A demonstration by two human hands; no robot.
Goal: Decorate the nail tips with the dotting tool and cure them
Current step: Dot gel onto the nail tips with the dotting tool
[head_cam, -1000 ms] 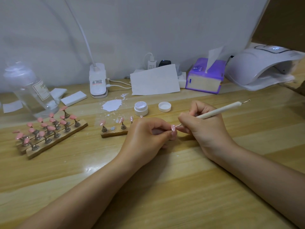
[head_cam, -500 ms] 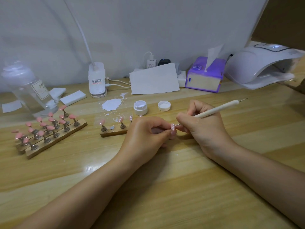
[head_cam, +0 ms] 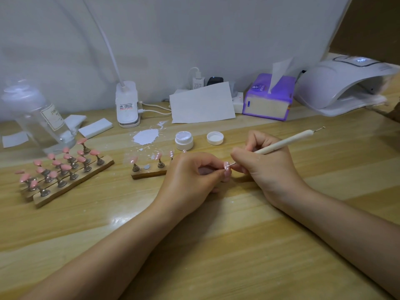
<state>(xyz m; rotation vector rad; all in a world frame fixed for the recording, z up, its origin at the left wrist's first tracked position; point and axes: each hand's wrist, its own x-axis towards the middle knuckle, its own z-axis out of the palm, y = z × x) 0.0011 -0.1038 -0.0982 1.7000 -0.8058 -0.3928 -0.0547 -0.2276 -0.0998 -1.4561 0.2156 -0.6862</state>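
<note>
Now, head view: left hand [head_cam: 190,176] fingers pinch a pink nail tip [head_cam: 226,165] just above the desk [head_cam: 216,245], right hand [head_cam: 266,165] fingers clamped on dotting tool [head_cam: 281,145], its point touching the tip.

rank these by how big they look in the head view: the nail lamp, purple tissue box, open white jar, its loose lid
1. nail lamp, though the frame edge cuts it off
2. purple tissue box
3. open white jar
4. loose lid

The jar and lid look close in width; the jar only wins by its height.
</note>
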